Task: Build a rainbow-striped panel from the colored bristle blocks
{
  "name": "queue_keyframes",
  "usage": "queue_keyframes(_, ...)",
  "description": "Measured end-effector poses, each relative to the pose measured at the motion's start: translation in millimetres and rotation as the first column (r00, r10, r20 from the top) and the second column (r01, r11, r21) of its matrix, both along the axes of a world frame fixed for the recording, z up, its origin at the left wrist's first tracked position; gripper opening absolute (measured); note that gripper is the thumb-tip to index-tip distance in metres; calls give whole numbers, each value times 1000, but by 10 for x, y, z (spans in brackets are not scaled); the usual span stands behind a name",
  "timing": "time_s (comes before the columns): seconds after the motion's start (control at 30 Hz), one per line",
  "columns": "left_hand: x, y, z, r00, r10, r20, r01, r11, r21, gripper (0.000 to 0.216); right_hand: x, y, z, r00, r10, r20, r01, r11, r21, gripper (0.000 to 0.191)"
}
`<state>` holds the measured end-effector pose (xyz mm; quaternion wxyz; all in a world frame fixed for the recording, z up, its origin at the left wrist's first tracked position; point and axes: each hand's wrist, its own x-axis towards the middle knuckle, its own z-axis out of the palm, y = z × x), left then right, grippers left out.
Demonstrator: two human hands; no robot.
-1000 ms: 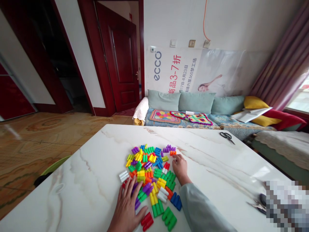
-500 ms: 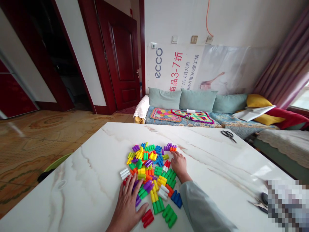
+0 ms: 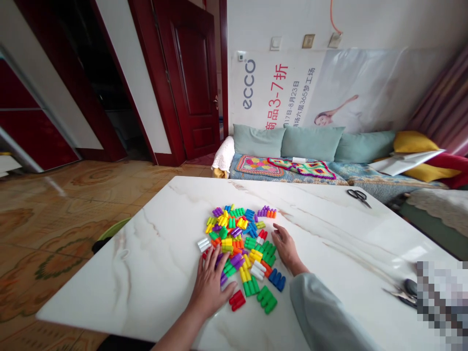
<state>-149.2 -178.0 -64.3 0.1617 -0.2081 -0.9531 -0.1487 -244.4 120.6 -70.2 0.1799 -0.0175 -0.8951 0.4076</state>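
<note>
A pile of colourful plastic toy blocks, each like short joined tubes, lies on the white marbled table (image 3: 157, 243). My left hand (image 3: 212, 278) rests at the pile's left side with fingers spread, its fingertips over some blocks, beside a purple and green block (image 3: 234, 265). Close to its thumb is a red block (image 3: 237, 301). At the pile's right edge, my right hand (image 3: 287, 248) is open and holds nothing, its fingers loosely stretched near a green block (image 3: 269, 252). Beyond its fingertips sits a purple and orange block (image 3: 267, 212). A blue block (image 3: 277, 280) lies near the wrist.
Black-handled scissors (image 3: 359, 196) lie at the table's far right corner, with another pair (image 3: 402, 295) at the right near a blurred-out patch. Behind the table is a sofa with green cushions (image 3: 259, 140). A green-rimmed container (image 3: 114, 229) stands on the floor at left.
My right hand has drawn back from the purple and orange block and moved to the pile's right edge. My left hand stays over the blocks. The view has shifted slightly.
</note>
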Motion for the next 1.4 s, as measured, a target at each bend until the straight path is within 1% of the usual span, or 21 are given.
queue_keyframes(0.1,5,1,11,1000,-3,0,3,1000,11,68,332,-75,16,999,26,26,-20,980,-197,54)
queue_keyframes(0.23,-5,-9,0,1000,-6,-24,7,999,32,58,726,-221,27,999,9,39,4,950,-311,54)
queue_keyframes(0.3,-16,-19,-15,999,-12,-37,14,999,36,57,878,-282,27,1000,-14,21,20,943,-332,52)
queue_keyframes(0.43,-16,-46,-11,996,-4,-84,7,999,36,51,1078,-348,23,998,-35,-45,21,956,-292,49)
queue_keyframes(0.53,16,-56,42,992,-3,-127,8,999,44,50,1147,-364,15,998,-10,-60,-7,964,-267,47)
queue_keyframes(0.63,25,-21,104,989,-34,-146,45,996,74,46,1169,-375,-7,996,-6,-91,-13,977,-213,45)
queue_keyframes(0.77,-49,124,159,992,-2,-124,20,990,141,41,1167,-388,-42,991,2,-133,-19,992,-127,43)
queue_keyframes(0.9,-128,298,258,998,21,-59,-12,987,162,25,1179,-406,-23,985,17,-174,-27,998,-59,42)
queue_keyframes(0.97,-126,390,329,998,31,-48,-20,974,228,22,1205,-419,17,978,52,-201,-56,998,-18,45)
queue_keyframes(1.03,-90,505,390,999,16,-41,0,936,352,22,1247,-437,64,968,108,-228,-107,994,19,50)
queue_keyframes(1.07,-61,574,410,1000,-7,-23,16,903,429,22,1272,-447,86,961,143,-237,-139,990,34,53)
queue_keyframes(1.1,-27,649,421,999,-40,13,28,860,510,22,1297,-457,104,953,181,-242,-176,983,45,56)
queue_keyframes(1.17,50,806,420,986,-121,118,12,748,664,22,1343,-476,129,938,256,-233,-250,967,55,57)
queue_keyframes(1.23,123,941,399,959,-185,213,-47,640,767,21,1376,-491,142,933,297,-201,-295,955,39,52)
queue_keyframes(1.27,154,991,386,949,-201,241,-76,600,796,20,1388,-497,148,934,303,-187,-304,952,24,48)
queue_keyframes(1.33,199,1053,358,944,-202,261,-108,559,822,20,1405,-505,163,939,298,-174,-304,953,-8,42)
queue_keyframes(1.4,220,1072,330,947,-196,254,-106,557,824,19,1419,-511,183,937,298,-184,-308,951,-28,36)
